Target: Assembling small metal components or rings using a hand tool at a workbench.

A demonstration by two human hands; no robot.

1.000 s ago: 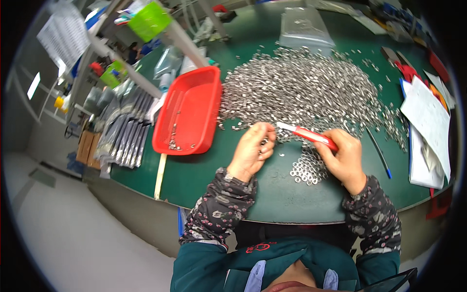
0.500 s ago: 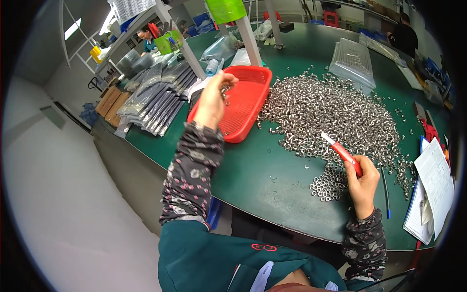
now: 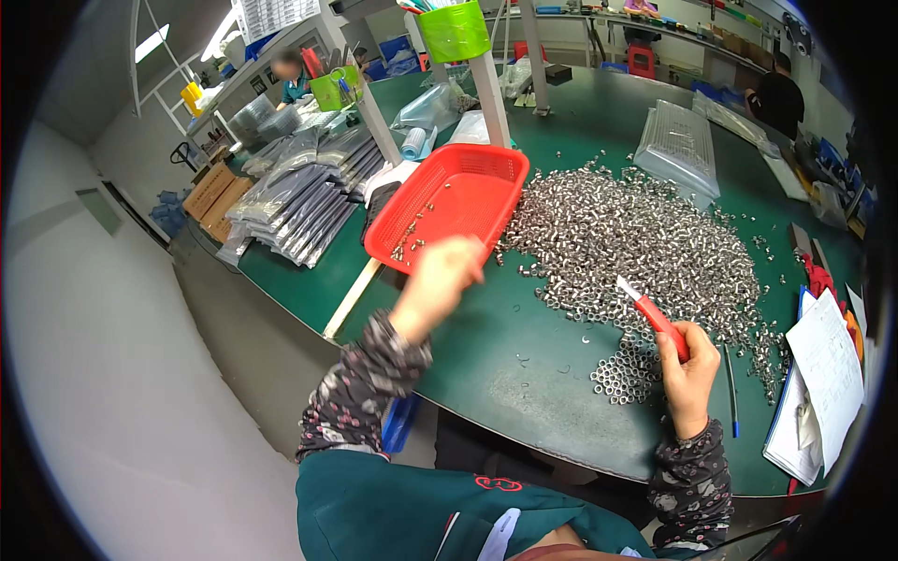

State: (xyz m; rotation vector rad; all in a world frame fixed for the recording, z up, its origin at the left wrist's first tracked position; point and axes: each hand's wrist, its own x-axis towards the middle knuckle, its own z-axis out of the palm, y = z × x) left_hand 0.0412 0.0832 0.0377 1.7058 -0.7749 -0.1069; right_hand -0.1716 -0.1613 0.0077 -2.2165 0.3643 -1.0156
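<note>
My right hand (image 3: pixel 690 372) is closed round the red handle of a utility knife (image 3: pixel 660 323), its pale blade pointing up and left over the small metal rings. My left hand (image 3: pixel 443 279), smeared by motion, hangs at the near edge of a red plastic basket (image 3: pixel 500 161); whether its fingers hold anything does not show. Several small rings lie inside the basket's left part. A big heap of shiny metal rings (image 3: pixel 645 234) spreads to the basket's right. Below the knife, a flat patch of rings (image 3: pixel 625 372) stands on end, close together.
Stacked dark plastic-wrapped packets (image 3: pixel 304 210) lie at left. A blue-tipped pen (image 3: pixel 732 393) and a clipboard with papers (image 3: pixel 823 374) are at right. Clear plastic trays (image 3: pixel 678 145) stand behind the heap. Metal posts (image 3: pixel 488 98) rise behind the basket. Other people work farther back.
My left hand has moved from above the basket's left side down and right to its near edge. Rings now show loose in the basket. My right hand still grips the knife.
</note>
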